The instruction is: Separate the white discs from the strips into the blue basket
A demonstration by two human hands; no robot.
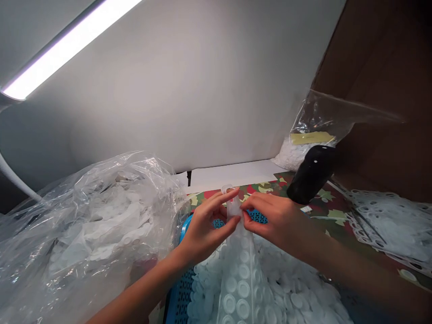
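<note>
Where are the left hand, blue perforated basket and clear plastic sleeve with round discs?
Left hand (203, 227): head view, middle of the hand.
Blue perforated basket (182, 292): head view, left side wall.
Clear plastic sleeve (237, 265): head view, middle section.

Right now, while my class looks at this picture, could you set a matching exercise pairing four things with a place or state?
Things:
1. lamp
2. clear plastic piece
3. yellow slip
4. basket

Places or states:
A. between the left hand and the right hand
B. blue, with pale discs in it
C. glowing at upper left
D. in or on the clear bag at back right

Right pairs: 1-C, 2-A, 3-D, 4-B
</note>
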